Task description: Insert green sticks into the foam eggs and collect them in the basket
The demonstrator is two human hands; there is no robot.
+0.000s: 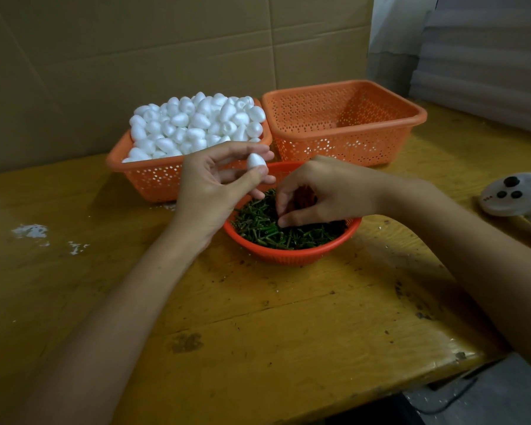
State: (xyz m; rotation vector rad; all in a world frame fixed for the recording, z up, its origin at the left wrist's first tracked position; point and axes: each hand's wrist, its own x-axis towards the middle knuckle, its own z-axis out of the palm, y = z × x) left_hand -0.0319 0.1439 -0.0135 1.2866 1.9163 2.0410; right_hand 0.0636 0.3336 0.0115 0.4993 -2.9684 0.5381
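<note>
Left hand (209, 185) pinches one foam egg (256, 161); right hand (316, 194) digs among green sticks (258, 223), grasp unclear. Risk: excess pinch pressure dents the foam.

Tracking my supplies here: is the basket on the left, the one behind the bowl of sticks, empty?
No, the left basket is heaped above its rim with white foam eggs.

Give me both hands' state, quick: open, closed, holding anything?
Left hand: fingers pinch one foam egg.
Right hand: fingers curled down into the green sticks; whether one is gripped cannot be told.
</note>
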